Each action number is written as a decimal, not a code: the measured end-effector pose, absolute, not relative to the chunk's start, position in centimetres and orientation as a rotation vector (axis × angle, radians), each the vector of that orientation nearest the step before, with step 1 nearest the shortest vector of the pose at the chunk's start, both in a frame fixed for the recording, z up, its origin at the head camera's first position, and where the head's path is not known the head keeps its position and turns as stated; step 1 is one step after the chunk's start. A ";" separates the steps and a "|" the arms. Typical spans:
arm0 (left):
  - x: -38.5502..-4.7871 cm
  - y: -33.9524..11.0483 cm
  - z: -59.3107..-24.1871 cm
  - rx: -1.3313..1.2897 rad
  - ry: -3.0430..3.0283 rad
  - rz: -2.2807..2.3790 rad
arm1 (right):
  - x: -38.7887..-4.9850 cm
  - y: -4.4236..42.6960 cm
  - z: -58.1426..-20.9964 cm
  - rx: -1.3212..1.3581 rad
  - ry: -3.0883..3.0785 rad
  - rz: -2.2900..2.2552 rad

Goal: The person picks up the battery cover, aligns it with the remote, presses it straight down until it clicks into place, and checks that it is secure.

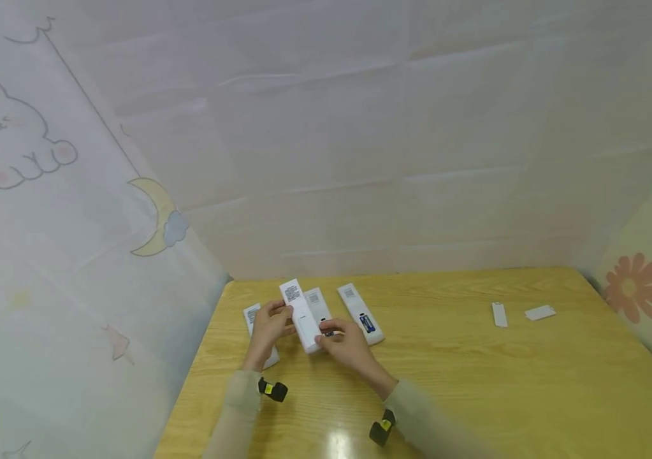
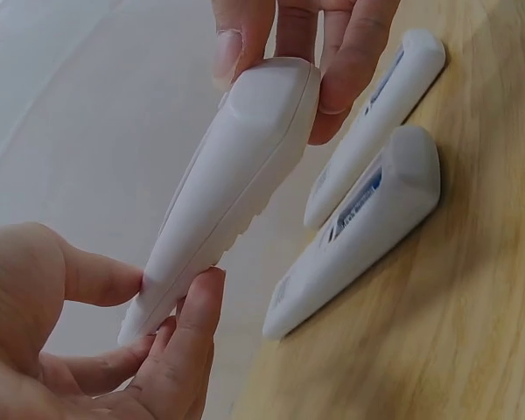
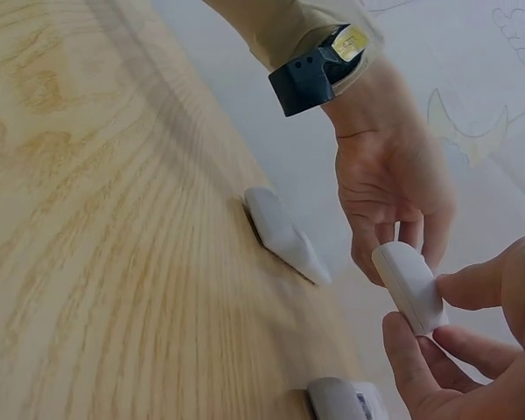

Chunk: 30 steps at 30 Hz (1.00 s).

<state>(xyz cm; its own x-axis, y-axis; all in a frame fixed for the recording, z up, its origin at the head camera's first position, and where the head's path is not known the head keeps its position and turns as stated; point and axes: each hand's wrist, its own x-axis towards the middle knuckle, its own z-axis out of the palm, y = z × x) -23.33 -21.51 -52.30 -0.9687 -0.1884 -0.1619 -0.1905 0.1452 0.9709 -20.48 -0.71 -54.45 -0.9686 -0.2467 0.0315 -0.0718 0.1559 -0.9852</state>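
On the left of the wooden table (image 1: 452,376) lies the left remote control (image 1: 271,361), label side up. Your left hand (image 1: 269,328) covers its middle in the head view, so I cannot tell if its battery compartment is closed.

With this hand you pinch, between thumb and fingers, the far end of the held remote control (image 1: 301,314). It is lifted above the table and tilted, with its back towards you. Its back looks closed, so I judge that its cover is already in place.

Just behind it, to the right, lies the middle remote control (image 1: 315,301); its compartment is uncovered, with blue of a battery showing in the left wrist view. Your right hand (image 1: 350,346) pinches the near end of the held one, thumb on one side, fingers on the other.

Next lies the right remote control (image 1: 353,301), also uncovered, its blue battery (image 1: 367,323) inside. Well apart on the right are two loose white battery covers (image 1: 499,315). It seems that these two remotes are the part left, and the covers match in number.
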 end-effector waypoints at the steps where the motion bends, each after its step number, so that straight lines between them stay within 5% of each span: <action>1: -23.3 -21.6 -52.4 -0.400 2.384 2.004 | -20.5 -0.8 -54.6 -0.325 2.305 -1.916; 30: -23.5 -23.1 -54.7 -0.535 2.481 1.801 | -19.6 -3.2 -55.9 -0.330 2.285 -1.828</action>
